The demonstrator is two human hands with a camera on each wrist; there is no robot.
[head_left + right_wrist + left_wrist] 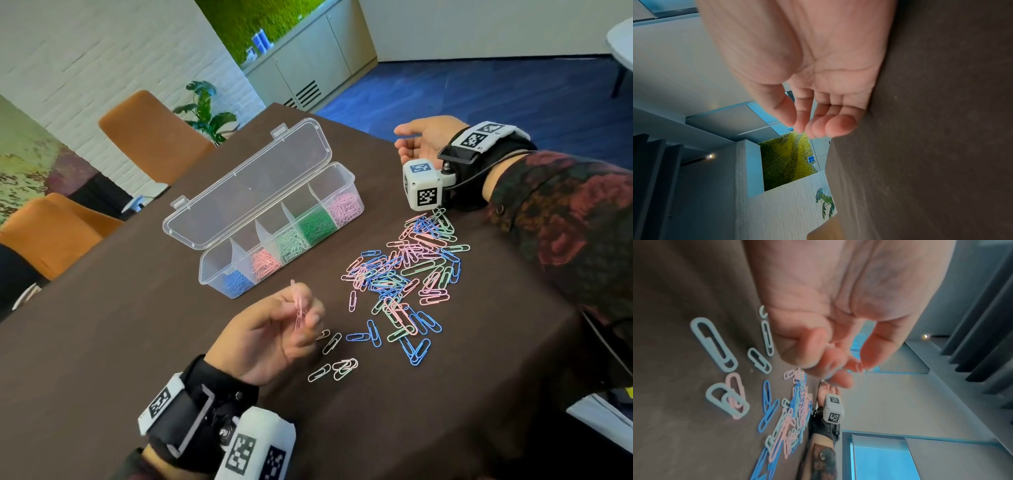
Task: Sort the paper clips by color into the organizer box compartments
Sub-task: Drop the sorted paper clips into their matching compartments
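A clear organizer box [205, 267] stands open on the brown table, its compartments holding blue [235, 279], salmon, light green, dark green [315, 224] and pink [344, 207] clips. Loose mixed clips [404, 270] lie scattered right of the box. My left hand [274, 334] is raised just in front of the box and pinches a small bunch of pink clips [299, 310] between thumb and fingers [849, 365]. My right hand [419, 138] rests on its edge near the far right table edge, fingers [838, 126] loosely curled, holding nothing.
Several white clips [334, 368] lie near my left hand. Two orange chairs [150, 137] stand beyond the table's left side, with a plant [205, 109] behind. The table [102, 342] drops off just past my right hand.
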